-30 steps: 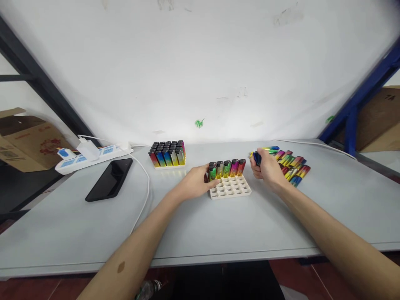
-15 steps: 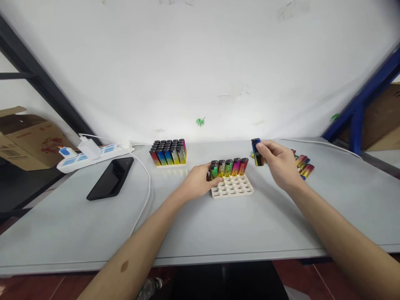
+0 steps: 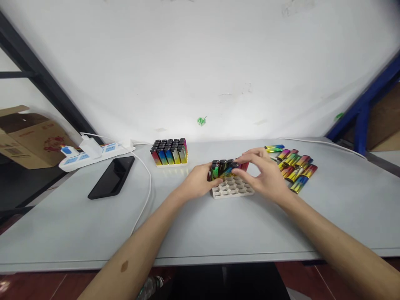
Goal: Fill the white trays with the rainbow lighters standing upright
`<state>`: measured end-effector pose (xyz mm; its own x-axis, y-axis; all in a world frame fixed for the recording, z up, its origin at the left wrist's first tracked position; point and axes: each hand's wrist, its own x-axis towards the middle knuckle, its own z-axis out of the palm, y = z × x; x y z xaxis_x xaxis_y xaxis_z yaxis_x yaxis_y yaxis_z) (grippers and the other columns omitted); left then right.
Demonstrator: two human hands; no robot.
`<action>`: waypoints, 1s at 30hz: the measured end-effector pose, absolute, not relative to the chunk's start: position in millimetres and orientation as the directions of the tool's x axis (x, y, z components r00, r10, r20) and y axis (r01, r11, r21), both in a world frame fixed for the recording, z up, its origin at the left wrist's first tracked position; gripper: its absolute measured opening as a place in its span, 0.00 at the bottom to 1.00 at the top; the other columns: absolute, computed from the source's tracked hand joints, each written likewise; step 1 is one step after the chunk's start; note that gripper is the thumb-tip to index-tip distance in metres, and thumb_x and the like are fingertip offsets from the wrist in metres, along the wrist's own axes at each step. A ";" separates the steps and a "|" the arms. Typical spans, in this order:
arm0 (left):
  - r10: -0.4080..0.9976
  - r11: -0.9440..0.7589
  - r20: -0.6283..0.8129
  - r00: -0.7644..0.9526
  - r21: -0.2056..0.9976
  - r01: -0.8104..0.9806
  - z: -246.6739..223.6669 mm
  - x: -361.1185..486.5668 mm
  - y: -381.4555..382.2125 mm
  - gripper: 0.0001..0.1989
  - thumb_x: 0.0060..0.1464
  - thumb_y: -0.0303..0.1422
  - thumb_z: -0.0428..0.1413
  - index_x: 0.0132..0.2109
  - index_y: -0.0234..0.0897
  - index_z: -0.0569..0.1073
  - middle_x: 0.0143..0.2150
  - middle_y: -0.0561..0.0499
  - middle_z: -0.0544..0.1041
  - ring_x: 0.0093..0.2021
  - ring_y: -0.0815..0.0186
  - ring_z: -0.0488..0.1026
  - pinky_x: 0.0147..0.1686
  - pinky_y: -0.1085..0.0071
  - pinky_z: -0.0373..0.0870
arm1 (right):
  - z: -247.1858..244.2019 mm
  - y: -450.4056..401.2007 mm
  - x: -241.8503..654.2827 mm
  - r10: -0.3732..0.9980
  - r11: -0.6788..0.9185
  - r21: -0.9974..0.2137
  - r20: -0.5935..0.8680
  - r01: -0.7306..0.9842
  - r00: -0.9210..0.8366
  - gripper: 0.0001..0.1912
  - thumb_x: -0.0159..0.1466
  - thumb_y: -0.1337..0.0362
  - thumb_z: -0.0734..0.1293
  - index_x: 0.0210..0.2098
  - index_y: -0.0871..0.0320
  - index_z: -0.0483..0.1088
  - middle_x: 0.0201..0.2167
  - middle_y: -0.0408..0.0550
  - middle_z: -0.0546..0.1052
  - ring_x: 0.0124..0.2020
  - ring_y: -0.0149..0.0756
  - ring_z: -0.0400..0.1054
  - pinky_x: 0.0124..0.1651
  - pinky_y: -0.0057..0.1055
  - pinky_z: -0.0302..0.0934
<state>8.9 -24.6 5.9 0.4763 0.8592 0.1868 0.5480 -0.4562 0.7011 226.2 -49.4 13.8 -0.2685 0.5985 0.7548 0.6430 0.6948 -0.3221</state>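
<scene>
Apparently, held lighter (image 3: 227, 171) tilts, black end (image 3: 235, 165) rightward.

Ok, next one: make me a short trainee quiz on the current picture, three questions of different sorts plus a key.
1. What does the right hand hold? A) a cable B) a lighter C) a bottle
2. True or false: the black phone lies to the left of the packed tray.
3. Where is the left hand?

Key:
1. B
2. True
3. At the left end of the part-filled tray.
</scene>
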 end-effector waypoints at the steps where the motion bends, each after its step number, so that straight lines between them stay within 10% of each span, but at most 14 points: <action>1: 0.858 -0.456 0.187 0.479 0.706 0.542 6.0 8.8 -24.5 0.13 0.52 0.36 0.59 0.46 0.39 0.74 0.40 0.53 0.79 0.40 0.61 0.75 0.37 0.70 0.67 | 11.9 -48.8 223.8 0.571 0.711 -0.262 0.757 0.653 -0.317 0.09 0.62 0.60 0.70 0.41 0.54 0.74 0.37 0.50 0.77 0.44 0.43 0.67 0.47 0.41 0.64; 16: 0.899 -0.406 0.197 0.391 0.710 0.575 3.1 13.4 -24.2 0.15 0.50 0.44 0.61 0.40 0.39 0.73 0.34 0.55 0.77 0.34 0.64 0.71 0.32 0.72 0.64 | 1.5 -40.6 218.5 0.402 0.591 0.129 0.809 0.796 -0.429 0.14 0.65 0.63 0.67 0.50 0.50 0.74 0.46 0.52 0.76 0.42 0.44 0.63 0.45 0.42 0.61; 30: 0.916 -0.361 0.177 0.360 0.757 0.545 3.8 12.9 -21.7 0.17 0.48 0.45 0.62 0.38 0.37 0.74 0.32 0.55 0.75 0.32 0.67 0.68 0.31 0.72 0.63 | 2.5 -44.3 211.5 0.486 0.565 0.025 0.798 0.825 -0.357 0.09 0.66 0.61 0.66 0.45 0.53 0.74 0.42 0.53 0.74 0.40 0.44 0.63 0.43 0.41 0.60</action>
